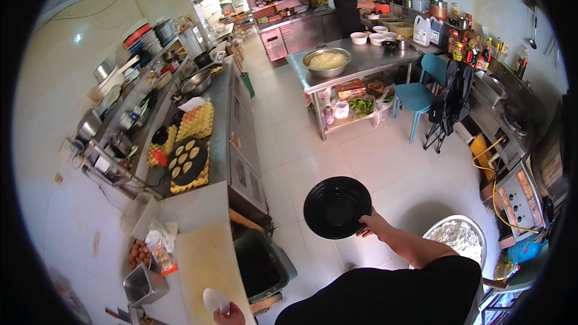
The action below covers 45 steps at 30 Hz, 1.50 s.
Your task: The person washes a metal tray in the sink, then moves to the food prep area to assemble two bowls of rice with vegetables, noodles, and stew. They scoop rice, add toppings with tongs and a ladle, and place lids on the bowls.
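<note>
My right hand (373,225) grips the rim of a round black bowl (337,207), held out over the tiled floor with its inside facing up. Nothing shows inside the bowl. At the bottom edge, my left hand (229,315) holds a white, curved, thin-edged piece (216,300); its exact kind cannot be told. That hand is beside a yellowish board (205,257) on the left counter. Behind my right arm, a large metal basin (484,239) of white flour-like powder (456,236) stands low, partly covered by the arm.
A dark green bin (289,271) stands against the left counter. Along that counter are a pan of frying eggs (187,160), egg trays (196,119) and brown eggs (139,255). Ahead, a steel table (298,65) bears a large bowl (326,71). A blue chair (413,95) and another person (347,4) are beyond.
</note>
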Each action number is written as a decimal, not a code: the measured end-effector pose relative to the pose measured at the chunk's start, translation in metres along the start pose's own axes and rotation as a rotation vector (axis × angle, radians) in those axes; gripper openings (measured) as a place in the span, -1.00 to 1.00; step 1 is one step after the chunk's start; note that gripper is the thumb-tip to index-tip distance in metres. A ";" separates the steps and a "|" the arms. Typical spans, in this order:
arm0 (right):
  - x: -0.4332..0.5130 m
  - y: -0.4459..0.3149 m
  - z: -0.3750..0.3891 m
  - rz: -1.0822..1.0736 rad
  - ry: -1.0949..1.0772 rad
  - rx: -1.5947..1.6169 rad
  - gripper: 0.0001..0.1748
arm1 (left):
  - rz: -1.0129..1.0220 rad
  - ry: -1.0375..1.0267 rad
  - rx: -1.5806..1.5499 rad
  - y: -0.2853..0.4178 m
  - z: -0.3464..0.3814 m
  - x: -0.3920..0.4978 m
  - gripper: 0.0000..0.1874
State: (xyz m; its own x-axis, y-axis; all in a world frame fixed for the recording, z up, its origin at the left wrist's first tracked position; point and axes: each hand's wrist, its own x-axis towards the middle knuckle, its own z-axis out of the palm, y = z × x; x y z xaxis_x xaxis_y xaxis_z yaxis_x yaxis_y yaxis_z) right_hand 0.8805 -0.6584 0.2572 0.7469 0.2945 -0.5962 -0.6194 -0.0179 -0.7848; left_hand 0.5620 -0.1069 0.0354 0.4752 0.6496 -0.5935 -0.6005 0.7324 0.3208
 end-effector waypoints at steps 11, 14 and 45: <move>0.110 -0.058 -0.070 0.050 0.208 0.286 -0.55 | -0.131 0.087 0.300 -0.206 0.292 -0.065 -0.50; 0.161 -0.100 -0.073 0.011 0.244 0.234 -0.59 | -0.140 0.042 0.330 -0.239 0.334 -0.013 -0.51; 0.826 -0.758 0.274 -0.337 -0.482 -0.206 -0.74 | 0.414 0.029 -0.075 -0.348 0.774 0.325 -0.50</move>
State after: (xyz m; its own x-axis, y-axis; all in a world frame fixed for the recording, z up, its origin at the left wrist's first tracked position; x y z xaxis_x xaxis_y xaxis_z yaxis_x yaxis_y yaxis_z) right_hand 1.9007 -0.1394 0.4065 0.6698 0.7137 -0.2047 -0.2737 -0.0190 -0.9616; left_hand 1.4230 0.0073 0.3028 0.1662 0.8790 -0.4470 -0.7823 0.3934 0.4829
